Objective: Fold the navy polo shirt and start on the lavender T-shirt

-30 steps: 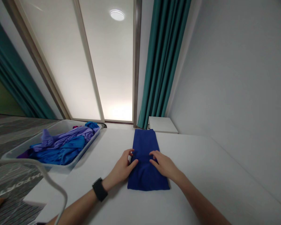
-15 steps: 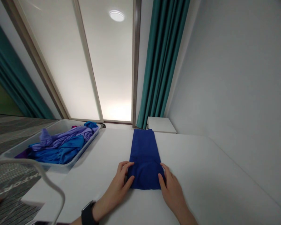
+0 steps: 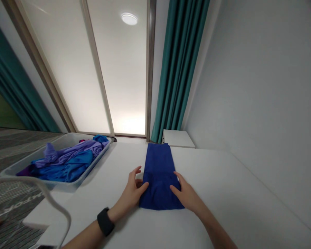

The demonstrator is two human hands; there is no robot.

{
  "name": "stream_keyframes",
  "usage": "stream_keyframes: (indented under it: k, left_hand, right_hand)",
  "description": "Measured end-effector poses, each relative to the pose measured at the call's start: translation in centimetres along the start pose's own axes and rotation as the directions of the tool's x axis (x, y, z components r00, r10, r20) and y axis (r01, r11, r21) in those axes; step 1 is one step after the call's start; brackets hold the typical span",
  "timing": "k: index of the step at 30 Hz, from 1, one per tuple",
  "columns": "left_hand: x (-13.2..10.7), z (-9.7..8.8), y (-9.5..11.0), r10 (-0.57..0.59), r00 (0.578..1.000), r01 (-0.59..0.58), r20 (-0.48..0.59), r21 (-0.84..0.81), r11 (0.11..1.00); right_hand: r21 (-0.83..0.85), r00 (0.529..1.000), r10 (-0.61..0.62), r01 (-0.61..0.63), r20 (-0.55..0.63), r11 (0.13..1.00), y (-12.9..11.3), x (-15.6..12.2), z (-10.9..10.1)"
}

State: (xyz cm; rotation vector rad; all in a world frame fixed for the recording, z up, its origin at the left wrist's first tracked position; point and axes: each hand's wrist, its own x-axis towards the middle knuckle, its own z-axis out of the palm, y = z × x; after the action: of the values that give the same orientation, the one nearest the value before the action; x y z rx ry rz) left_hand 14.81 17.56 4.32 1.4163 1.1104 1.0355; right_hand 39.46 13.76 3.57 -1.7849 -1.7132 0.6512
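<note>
A dark blue folded cloth [image 3: 159, 166] lies in a long strip on the white table, slightly rumpled in its near half. At its left edge is my left hand [image 3: 133, 190], open, with the thumb over the fabric and the fingers raised and curved beside it. My right hand [image 3: 184, 193] is at the right edge, also open, thumb and forefinger spread over the cloth. Whether the fingertips press on the fabric I cannot tell. A black watch [image 3: 105, 221] is on my left wrist.
On the left, a translucent plastic bin [image 3: 85, 176] holds crumpled purple and blue fabrics [image 3: 67, 159]. A pale curved tube [image 3: 55, 204] crosses the lower left. A small white cabinet [image 3: 180, 138] stands past the far edge of the white table [image 3: 106, 173], near a wall and green curtain.
Both hands have moved a little away from me along the cloth's edges. The left fingers have lifted off, and the near end of the cloth looks spread wider.
</note>
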Motion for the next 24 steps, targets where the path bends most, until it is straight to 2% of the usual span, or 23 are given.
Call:
stream_keyframes:
  k: [3,5,8,10,14,16,18,20,24]
  left_hand:
    - [2.0,-0.1,0.5,-0.125,0.992,0.127,0.033,-0.089,0.988]
    - [2.9,-0.1,0.9,-0.144,0.987,0.149,0.065,-0.088,0.985]
    - [3.3,-0.2,1.6,-0.082,0.992,0.087,0.096,-0.051,0.995]
    - [3.1,-0.3,2.2,-0.008,0.991,0.014,0.131,-0.045,0.999]
    - [2.3,-0.6,3.4,0.077,0.970,-0.062,0.229,-0.073,0.995]
    - [2.1,-0.8,3.8,0.088,0.959,-0.065,0.268,-0.091,0.994]
    - [2.1,-0.9,4.0,0.095,0.955,-0.067,0.282,-0.109,0.992]
    - [2.5,-0.9,4.1,0.097,0.957,-0.060,0.273,-0.141,0.988]
    - [4.3,-0.6,4.3,0.046,0.980,0.006,0.195,-0.255,0.967]
  right_hand:
    - [-0.016,0.992,0.058,-0.056,0.116,0.998,-1.1,2.0,-1.1]
    - [-0.087,0.987,0.034,-0.021,0.155,0.996,-2.0,3.0,-1.6]
    - [-0.196,0.981,-0.013,0.052,0.194,0.979,-3.1,3.8,-1.6]
    - [-0.202,0.975,-0.034,0.079,0.218,0.976,-3.4,4.1,-1.5]
    - [-0.093,0.949,-0.099,0.133,0.301,0.987,-3.7,4.5,-1.9]
    - [0.010,0.904,-0.132,0.140,0.407,0.990,-4.0,4.5,-2.6]
    - [0.144,0.849,-0.152,0.090,0.505,0.985,-4.4,4.4,-3.4]
    - [0.271,0.818,-0.179,0.029,0.547,0.962,-4.7,4.5,-4.2]
    - [0.369,0.828,-0.226,0.025,0.513,0.929,-4.9,6.2,-5.4]
